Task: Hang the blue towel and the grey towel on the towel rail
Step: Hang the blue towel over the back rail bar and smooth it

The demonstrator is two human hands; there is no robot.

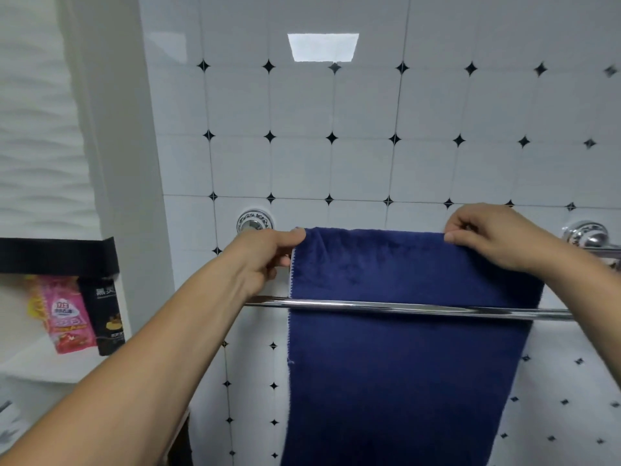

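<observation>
A dark blue towel [403, 348] hangs down the tiled wall, draped over the back bar of a chrome towel rail. The rail's front bar [420, 310] crosses in front of the cloth. My left hand [265, 257] pinches the towel's top left corner. At the top right corner, my right hand [494, 237] grips the upper edge. The back bar is hidden under the towel, apart from a short end at the right mount [586, 234]. No grey towel is in view.
A round chrome wall mount [254, 222] sits left of the towel. At the left, a black shelf band [57, 255] holds a pink packet [69, 317] and a black packet [109, 317]. A white pillar [134, 163] stands between shelf and tiles.
</observation>
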